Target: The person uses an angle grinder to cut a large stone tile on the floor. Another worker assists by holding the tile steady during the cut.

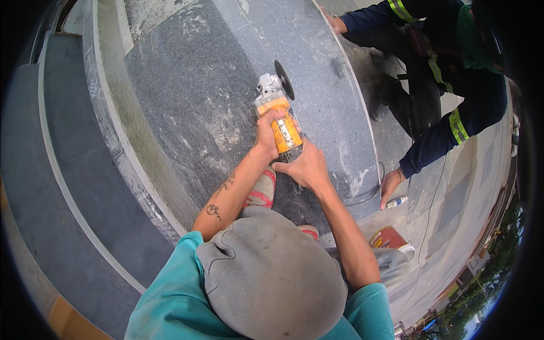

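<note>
Both my hands are wrapped round a yellow angle grinder (287,134) with a grey metal head. My left hand (266,135) grips the body just behind the head, thumb over the top. Around the rear end is my right hand (307,164). The grinder's dark disc (284,80) stands on edge over a grey stone slab (326,85), near a thin line running away across it. Whether the disc touches the stone or spins, I cannot tell. A co-worker's one hand (338,24) holds the slab's far right edge; their other hand (391,186) rests by its near right corner.
The co-worker (430,73) crouches to the right in dark clothes with reflective bands. A small white bottle (397,202), a reddish container (390,239) and a cable (429,212) lie on the right-hand floor. Leftward run a raised curb (133,127) and dark steps (79,124). My shoe (263,190) is behind the grinder.
</note>
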A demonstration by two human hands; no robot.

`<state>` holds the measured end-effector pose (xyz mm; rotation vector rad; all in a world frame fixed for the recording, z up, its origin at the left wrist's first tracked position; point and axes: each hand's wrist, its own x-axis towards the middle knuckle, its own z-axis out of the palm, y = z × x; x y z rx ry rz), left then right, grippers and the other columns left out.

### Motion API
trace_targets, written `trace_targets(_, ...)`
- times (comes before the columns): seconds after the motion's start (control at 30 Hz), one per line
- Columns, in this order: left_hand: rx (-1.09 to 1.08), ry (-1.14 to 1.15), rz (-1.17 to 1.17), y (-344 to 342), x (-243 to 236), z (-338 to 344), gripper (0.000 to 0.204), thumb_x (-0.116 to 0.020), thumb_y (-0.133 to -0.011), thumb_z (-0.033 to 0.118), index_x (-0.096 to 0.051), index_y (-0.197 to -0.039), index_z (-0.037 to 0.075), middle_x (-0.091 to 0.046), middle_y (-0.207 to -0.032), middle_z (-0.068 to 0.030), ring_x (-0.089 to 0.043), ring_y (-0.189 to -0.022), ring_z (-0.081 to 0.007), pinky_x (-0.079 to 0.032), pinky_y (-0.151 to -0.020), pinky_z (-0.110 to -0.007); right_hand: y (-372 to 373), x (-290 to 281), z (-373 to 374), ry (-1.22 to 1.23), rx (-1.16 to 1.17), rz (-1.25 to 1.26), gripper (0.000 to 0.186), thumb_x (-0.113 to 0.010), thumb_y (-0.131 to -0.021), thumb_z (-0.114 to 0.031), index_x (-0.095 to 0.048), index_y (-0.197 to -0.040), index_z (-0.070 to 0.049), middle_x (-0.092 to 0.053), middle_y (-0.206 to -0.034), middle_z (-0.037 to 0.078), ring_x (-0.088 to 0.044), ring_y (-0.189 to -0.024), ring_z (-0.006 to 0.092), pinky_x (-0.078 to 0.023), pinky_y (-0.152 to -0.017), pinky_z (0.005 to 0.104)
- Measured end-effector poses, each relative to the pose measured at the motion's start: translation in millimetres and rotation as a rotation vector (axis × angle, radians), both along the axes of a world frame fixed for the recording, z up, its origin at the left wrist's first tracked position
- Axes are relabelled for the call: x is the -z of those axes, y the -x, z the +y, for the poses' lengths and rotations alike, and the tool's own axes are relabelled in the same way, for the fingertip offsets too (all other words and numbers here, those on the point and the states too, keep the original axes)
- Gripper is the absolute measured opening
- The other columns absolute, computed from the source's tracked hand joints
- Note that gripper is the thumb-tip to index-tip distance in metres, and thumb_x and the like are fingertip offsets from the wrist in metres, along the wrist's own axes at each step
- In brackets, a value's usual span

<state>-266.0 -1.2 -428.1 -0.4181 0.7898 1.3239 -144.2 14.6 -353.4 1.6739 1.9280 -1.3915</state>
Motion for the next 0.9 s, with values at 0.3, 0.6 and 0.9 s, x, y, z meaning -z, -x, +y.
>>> trace_targets(0.3,0.008,0.001,0.021,-6.2,-5.6,-6.5,0.037,-0.059,-0.072,0.027,-0.052,-0.100,0.003,-0.058,-0.078,-0.0125,-0.061,-0.067,-0.0255,-0.054,-0.061,-0.039,-0.7,-13.8,-0.2,0.050,-0.003,0.009,0.078,-0.085,-0.056,-0.034,-0.053,-0.114,0.006,-0.067,-0.097,0.024,-0.066,-0.093,0.0376,-0.052,-0.084,0.0418)
trace_targets(0.6,0.001,-0.002,0.051,0.9,-1.0,0.8,0.036,-0.058,-0.073,0.027,-0.052,-0.101,0.005,-0.057,-0.076,-0.0125,-0.061,-0.065,-0.0257,-0.053,-0.059,-0.039,4.4,-6.3,4.1,0.048,0.014,0.002,0.071,-0.086,-0.056,-0.032,-0.057,-0.111,0.001,-0.067,-0.100,0.020,-0.065,-0.094,0.0359,-0.050,-0.082,0.0410)
trace_targets(0.9,-0.006,-0.006,0.036,13.6,5.2,11.0,0.038,-0.058,-0.073,0.028,-0.052,-0.103,0.006,-0.057,-0.078,-0.0123,-0.061,-0.066,-0.0262,-0.054,-0.059,-0.042,13.8,7.3,13.9,0.026,-0.052,-0.005,0.065,-0.085,-0.057,-0.031,-0.059,-0.106,0.002,-0.067,-0.099,0.021,-0.065,-0.092,0.0366,-0.050,-0.081,0.0413)
